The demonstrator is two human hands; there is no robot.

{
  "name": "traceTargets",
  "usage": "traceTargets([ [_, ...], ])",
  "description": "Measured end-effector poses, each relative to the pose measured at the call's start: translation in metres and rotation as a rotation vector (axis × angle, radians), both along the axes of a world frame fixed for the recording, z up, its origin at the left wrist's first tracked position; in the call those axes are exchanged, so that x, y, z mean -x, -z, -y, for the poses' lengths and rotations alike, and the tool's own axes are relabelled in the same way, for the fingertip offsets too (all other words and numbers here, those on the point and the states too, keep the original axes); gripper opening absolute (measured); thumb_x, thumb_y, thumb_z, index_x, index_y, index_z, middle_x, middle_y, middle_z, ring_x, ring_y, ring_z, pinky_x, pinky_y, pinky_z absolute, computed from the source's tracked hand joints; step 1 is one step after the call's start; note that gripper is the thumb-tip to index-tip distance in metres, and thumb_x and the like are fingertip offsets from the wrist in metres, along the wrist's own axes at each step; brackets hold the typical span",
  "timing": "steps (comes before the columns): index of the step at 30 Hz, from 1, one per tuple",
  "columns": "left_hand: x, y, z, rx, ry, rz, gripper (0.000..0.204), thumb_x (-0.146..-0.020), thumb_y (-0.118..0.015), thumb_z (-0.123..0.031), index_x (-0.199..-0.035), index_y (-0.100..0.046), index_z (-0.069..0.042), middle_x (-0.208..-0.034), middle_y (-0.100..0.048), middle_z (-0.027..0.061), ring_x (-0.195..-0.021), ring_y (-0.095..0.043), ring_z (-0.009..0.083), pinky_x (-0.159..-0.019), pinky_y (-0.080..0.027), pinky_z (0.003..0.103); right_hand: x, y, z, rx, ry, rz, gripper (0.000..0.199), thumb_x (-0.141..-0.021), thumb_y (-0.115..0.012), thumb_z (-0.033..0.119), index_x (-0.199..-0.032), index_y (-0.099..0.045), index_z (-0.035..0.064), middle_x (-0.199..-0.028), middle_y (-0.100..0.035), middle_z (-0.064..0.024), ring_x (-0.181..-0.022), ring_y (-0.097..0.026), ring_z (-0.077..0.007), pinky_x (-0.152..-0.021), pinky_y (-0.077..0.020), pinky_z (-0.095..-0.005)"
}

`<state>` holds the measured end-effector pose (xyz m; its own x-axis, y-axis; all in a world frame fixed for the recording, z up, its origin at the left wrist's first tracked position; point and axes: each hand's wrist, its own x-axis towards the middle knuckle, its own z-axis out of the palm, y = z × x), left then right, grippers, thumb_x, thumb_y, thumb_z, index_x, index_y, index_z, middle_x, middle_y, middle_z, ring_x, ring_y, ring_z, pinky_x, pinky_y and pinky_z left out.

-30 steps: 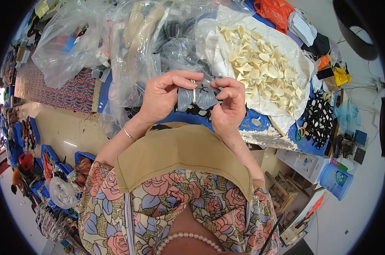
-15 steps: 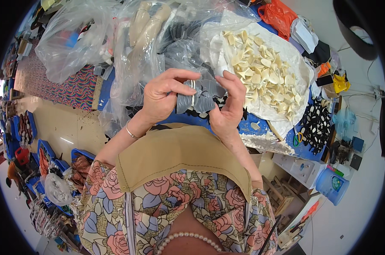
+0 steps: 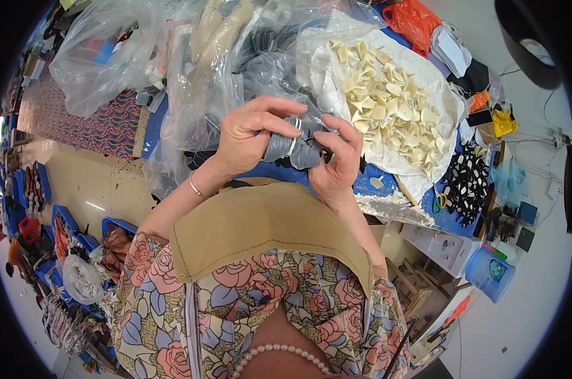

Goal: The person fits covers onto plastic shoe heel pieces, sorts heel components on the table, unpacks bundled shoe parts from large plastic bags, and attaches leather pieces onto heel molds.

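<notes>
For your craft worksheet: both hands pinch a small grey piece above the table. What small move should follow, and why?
Probably press the fold flat: the left hand and right hand both pinch the small dark grey folded piece, which is bunched up between them.

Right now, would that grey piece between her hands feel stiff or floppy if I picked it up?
Probably floppy: the grey piece bends and creases where the left hand and right hand pinch it. Likely light too, since fingertips alone hold it up. Its slight sheen hints it could be a bit slippery.
</notes>
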<state>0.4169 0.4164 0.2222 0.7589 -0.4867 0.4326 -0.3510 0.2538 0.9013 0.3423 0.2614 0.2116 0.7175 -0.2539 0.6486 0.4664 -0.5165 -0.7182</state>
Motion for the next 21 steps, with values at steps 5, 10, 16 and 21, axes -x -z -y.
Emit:
traceTargets([
  [5, 0.001, -0.001, 0.0, -0.055, 0.044, -0.006, 0.035, -0.075, -0.046, 0.018, -0.091, -0.067, -0.003, -0.108, -0.062, 0.0161, -0.101, -0.059, 0.0228, -0.088, -0.047, 0.033, -0.005, -0.005, 0.008, 0.215, -0.084, 0.05, 0.034, -0.066, -0.054, -0.012, -0.095, -0.058, 0.0046, -0.092, -0.061, -0.0097, -0.084, -0.059, -0.0238, -0.075, -0.0465, -0.0348],
  [10, 0.013, -0.012, 0.002, -0.031, 0.128, -0.508, 0.031, -0.086, -0.055, 0.002, -0.117, -0.055, 0.004, -0.108, -0.061, 0.01, -0.093, -0.059, 0.0138, -0.081, -0.049, 0.027, 0.006, -0.007, -0.002, -0.648, -0.12, -0.518, 0.016, -0.081, -0.059, 0.001, -0.097, -0.058, 0.0003, -0.087, -0.064, -0.0066, -0.073, -0.06, -0.0133, -0.066, -0.0497, -0.0267],
  [16, 0.013, -0.014, 0.002, -0.031, 0.165, -0.65, 0.027, -0.088, -0.057, -0.002, -0.113, -0.055, 0.007, -0.099, -0.063, 0.0095, -0.082, -0.061, 0.0128, -0.073, -0.052, 0.026, 0.001, -0.008, -0.005, -1.057, -0.271, -0.612, 0.02, -0.085, -0.062, 0.011, -0.102, -0.058, -0.0002, -0.087, -0.065, -0.0069, -0.069, -0.062, -0.0131, -0.061, -0.0513, -0.025],
  [21, 0.014, -0.014, 0.002, -0.065, 0.16, -0.664, 0.02, -0.088, -0.057, -0.002, -0.106, -0.057, 0.007, -0.092, -0.063, 0.0084, -0.077, -0.061, 0.0117, -0.07, -0.051, 0.024, 0.003, -0.003, -0.003, -1.016, -0.304, -0.653, 0.02, -0.084, -0.061, 0.006, -0.103, -0.058, 0.0001, -0.087, -0.065, -0.007, -0.069, -0.062, -0.0135, -0.062, -0.0514, -0.0252],
])
